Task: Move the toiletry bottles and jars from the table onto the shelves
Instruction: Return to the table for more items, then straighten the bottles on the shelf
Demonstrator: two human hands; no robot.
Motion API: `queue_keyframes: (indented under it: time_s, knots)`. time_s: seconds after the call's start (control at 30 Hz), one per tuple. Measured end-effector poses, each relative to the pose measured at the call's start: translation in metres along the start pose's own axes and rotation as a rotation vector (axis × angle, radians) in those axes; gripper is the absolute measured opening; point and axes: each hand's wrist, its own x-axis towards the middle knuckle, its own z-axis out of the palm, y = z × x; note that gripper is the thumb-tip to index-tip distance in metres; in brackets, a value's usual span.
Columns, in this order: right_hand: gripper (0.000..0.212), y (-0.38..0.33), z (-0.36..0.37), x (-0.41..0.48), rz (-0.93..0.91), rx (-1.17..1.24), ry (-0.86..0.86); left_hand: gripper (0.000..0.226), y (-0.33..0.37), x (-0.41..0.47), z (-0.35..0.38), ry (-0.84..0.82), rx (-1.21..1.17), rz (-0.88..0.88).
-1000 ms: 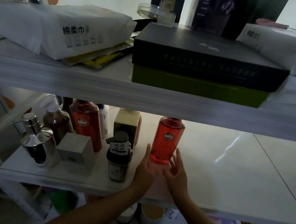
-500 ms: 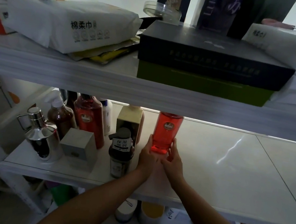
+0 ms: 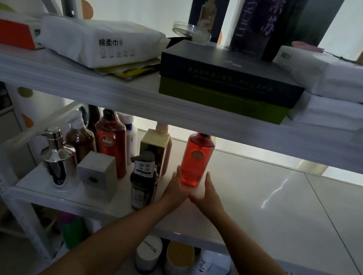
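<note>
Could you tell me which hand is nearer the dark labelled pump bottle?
Left. The left hand is just right of the pump bottle; the right hand lies beyond the red bottle.

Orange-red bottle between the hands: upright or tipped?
Upright. The orange-red bottle stands vertically on the middle shelf, neck pointing up; the left hand and right hand touch its lower sides.

I see middle shelf with, bunched at its left, chrome pump dispenser, brown pump bottle, dark-red bottle, pale cube box, dark labelled bottle, olive box, and orange-red bottle rightmost; upper shelf carries white tissue pack and green box under a black box.
</note>
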Motion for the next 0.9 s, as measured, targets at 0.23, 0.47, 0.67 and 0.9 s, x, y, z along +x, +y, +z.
queue_keyframes:
  time_s: [0.23, 0.47, 0.67, 0.9]
  knots:
    - [0.091, 0.039, -0.013, -0.065, 0.044, -0.404, -0.246, 0.089, 0.024, -0.103, -0.004, -0.143, 0.516, 0.142]
    - [0.09, 0.037, 0.015, -0.152, -0.177, -0.527, -0.411, 0.077, -0.01, -0.216, -0.024, -0.12, 0.813, 0.088]
    - [0.094, -0.023, 0.071, -0.199, -0.415, -0.516, -0.517, 0.08, -0.034, -0.329, -0.087, 0.144, 0.837, -0.148]
    - [0.091, -0.148, 0.163, -0.251, -0.732, -0.482, -0.694, 0.073, -0.084, -0.461, -0.188, 0.4, 0.799, -0.404]
